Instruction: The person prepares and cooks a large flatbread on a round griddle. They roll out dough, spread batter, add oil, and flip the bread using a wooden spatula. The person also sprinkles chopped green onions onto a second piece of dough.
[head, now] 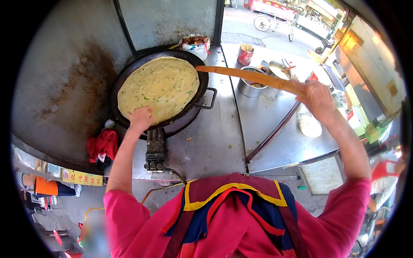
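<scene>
A round flatbread dough flecked with green herbs (159, 87) lies spread in a large black pan (204, 79) with a side handle. At the near edge of this dough, my left hand (141, 118) has its fingers curled on or just over the rim; whether they pinch the dough is unclear. My right hand (317, 96) grips one end of a long flat wooden stick (248, 76). The stick's far tip is close to the pan's right edge, and its length passes above two metal pots.
A steel pot (252, 92), a pot of pale batter (278, 71) and a can of skewers (246, 54) stand on the metal counter (206, 145). A dark rod (274, 132) and bagged dough (309, 125) lie rightward. Burner valves (155, 151) and a red cloth (102, 145) are near the pan.
</scene>
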`<act>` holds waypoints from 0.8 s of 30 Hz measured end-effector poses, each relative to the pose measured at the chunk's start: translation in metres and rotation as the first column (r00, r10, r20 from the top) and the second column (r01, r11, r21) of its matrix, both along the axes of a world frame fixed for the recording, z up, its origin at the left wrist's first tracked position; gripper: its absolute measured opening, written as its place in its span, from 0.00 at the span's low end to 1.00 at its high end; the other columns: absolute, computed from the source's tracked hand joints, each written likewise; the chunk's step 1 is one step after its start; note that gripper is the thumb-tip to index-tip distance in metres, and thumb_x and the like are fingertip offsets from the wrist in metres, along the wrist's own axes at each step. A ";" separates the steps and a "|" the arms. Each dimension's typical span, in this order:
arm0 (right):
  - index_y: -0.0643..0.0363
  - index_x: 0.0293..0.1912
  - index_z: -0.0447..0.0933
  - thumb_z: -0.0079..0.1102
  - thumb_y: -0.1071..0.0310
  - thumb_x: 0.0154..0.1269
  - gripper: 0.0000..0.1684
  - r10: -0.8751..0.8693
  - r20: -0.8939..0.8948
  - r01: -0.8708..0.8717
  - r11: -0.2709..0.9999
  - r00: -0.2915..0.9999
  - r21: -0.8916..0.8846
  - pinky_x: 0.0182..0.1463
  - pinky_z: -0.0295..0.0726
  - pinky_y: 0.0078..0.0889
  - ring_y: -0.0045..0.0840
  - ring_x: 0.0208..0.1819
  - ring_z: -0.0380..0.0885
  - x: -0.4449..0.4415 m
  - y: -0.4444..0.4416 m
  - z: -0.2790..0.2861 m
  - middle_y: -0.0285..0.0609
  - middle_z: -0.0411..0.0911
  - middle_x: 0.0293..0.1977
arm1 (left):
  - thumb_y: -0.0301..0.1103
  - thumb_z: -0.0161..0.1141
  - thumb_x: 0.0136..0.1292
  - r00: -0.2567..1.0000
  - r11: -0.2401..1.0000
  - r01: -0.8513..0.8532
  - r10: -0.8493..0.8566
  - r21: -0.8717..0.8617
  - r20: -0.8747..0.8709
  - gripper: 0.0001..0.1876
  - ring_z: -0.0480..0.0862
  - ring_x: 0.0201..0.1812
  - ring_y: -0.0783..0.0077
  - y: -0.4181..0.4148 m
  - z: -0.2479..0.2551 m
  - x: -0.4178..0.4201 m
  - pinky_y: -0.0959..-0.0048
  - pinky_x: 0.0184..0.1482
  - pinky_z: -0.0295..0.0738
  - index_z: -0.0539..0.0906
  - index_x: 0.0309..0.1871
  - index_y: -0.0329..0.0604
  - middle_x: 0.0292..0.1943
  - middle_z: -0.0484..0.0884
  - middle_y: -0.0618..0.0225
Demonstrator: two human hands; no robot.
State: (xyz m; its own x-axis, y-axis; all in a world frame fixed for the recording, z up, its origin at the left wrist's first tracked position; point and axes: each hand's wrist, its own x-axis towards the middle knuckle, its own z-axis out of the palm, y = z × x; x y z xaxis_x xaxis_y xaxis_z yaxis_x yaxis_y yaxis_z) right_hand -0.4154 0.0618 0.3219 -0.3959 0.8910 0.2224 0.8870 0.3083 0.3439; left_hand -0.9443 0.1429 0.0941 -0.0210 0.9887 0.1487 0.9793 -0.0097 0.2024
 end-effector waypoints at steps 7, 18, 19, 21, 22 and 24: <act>0.57 0.53 0.80 0.67 0.72 0.58 0.20 0.011 0.279 -0.039 0.995 0.960 0.095 0.41 0.81 0.44 0.39 0.37 0.83 -0.065 -0.019 0.060 0.48 0.81 0.31 | 0.35 0.64 0.53 0.990 0.971 -0.048 0.016 -0.232 -0.139 0.06 0.84 0.51 0.50 0.040 -0.007 -0.026 0.23 0.66 0.54 0.83 0.35 0.51 0.39 0.87 0.63; 0.51 0.53 0.86 0.76 0.79 0.48 0.29 -0.255 -0.432 0.071 0.915 0.865 -0.398 0.47 0.78 0.30 0.26 0.34 0.80 0.014 -0.015 0.086 0.39 0.85 0.31 | 0.36 0.66 0.55 0.995 0.990 -0.023 0.010 0.142 0.096 0.08 0.89 0.38 0.56 0.013 0.000 -0.060 0.59 0.45 0.81 0.87 0.36 0.46 0.33 0.88 0.59; 0.51 0.54 0.85 0.77 0.81 0.46 0.32 -0.315 -0.494 0.053 0.879 0.810 -0.473 0.46 0.79 0.29 0.22 0.35 0.80 0.029 -0.004 0.068 0.39 0.86 0.33 | 0.36 0.66 0.56 0.983 0.952 -0.018 -0.039 0.306 0.181 0.08 0.89 0.37 0.58 -0.002 0.005 -0.049 0.62 0.41 0.82 0.87 0.37 0.44 0.33 0.88 0.58; 0.53 0.56 0.84 0.79 0.77 0.47 0.33 -0.209 -0.482 -0.016 0.907 0.851 -0.422 0.44 0.80 0.28 0.21 0.35 0.82 0.052 0.014 0.020 0.43 0.87 0.35 | 0.31 0.66 0.61 0.907 0.958 0.021 -0.138 0.285 0.397 0.09 0.89 0.36 0.68 -0.031 0.023 -0.025 0.69 0.41 0.81 0.87 0.40 0.36 0.32 0.89 0.60; 0.53 0.57 0.83 0.79 0.76 0.47 0.33 -0.202 -0.514 -0.032 0.911 0.834 -0.410 0.45 0.80 0.28 0.21 0.35 0.82 0.062 0.025 -0.009 0.44 0.87 0.36 | 0.30 0.66 0.63 0.837 0.949 0.048 -0.208 0.310 0.506 0.08 0.89 0.36 0.72 -0.046 0.032 -0.011 0.72 0.41 0.80 0.87 0.41 0.34 0.32 0.89 0.62; 0.54 0.58 0.82 0.79 0.73 0.48 0.33 -0.157 -0.579 -0.104 0.915 0.800 -0.391 0.46 0.80 0.28 0.21 0.35 0.83 0.059 0.052 -0.070 0.46 0.87 0.37 | 0.27 0.65 0.67 0.664 0.977 0.098 -0.207 0.191 0.718 0.07 0.84 0.38 0.83 -0.069 0.032 0.006 0.79 0.43 0.79 0.87 0.42 0.32 0.34 0.88 0.71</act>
State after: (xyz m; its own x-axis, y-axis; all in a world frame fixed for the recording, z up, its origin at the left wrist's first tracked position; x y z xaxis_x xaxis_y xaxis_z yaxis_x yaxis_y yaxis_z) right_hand -0.3567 0.1136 0.2514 -0.2779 0.9598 0.0404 0.8807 0.2713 -0.3883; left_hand -0.9380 0.0737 0.1266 -0.0270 0.9615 0.2733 0.4997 -0.2239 0.8368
